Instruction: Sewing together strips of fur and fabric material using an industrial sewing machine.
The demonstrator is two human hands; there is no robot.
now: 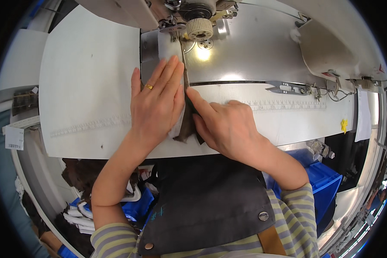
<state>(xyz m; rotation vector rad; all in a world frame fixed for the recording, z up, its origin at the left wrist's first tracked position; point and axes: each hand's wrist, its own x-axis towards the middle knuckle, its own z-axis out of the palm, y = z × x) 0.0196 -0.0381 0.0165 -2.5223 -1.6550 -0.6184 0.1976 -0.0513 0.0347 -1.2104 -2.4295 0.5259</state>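
A narrow piece of white, soft-looking fabric (pixel 167 46) runs from under the sewing machine's needle area (pixel 175 34) toward me. Along its right side lies a dark brown, furry strip of fabric (pixel 185 128). My left hand (pixel 158 96) rests flat on the white piece, fingers stretched toward the needle and a gold ring on one of them. At the strip's right edge is my right hand (pixel 228 122), its index finger pressed on the edge and the other fingers curled. The thumb is tucked beside the strip, and part of the fabric there is hidden.
The machine's cream dial (pixel 200 29) and arm overhang the metal bed (pixel 241 60). Thread snips (pixel 288 88) lie at the right, above a printed ruler scale (pixel 288 106). A blue bin (pixel 324 176) stands below the table's right side; dark and white cloth lies below left.
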